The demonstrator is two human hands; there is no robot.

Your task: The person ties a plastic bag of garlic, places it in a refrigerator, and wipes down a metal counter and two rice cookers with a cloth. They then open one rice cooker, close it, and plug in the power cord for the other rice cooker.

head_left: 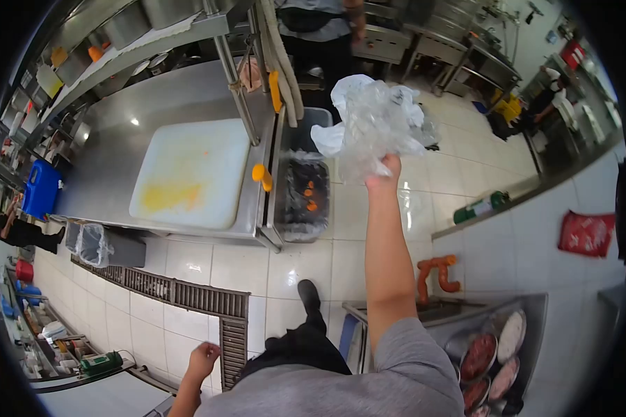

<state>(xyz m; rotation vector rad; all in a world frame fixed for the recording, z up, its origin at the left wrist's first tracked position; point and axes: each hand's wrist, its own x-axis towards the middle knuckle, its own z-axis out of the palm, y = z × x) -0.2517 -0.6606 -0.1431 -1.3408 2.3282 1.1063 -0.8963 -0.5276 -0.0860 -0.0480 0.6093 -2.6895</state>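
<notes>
My right hand [384,171] is closed on a bundle of crumpled clear and white plastic [375,118], held out at arm's length over the floor. Just left of it stands a bin [306,198] with a clear liner and some orange pieces inside. My left hand [204,358] hangs low near my body, above the floor by the drain grate [234,333]. Its fingers are curled, and I cannot make out whether anything is between them.
A stained white cutting board [191,174] lies on the steel table [104,146]. A person [320,35] stands behind the bin; others are at far left and upper right. A sink [532,347] with meat trays is at lower right.
</notes>
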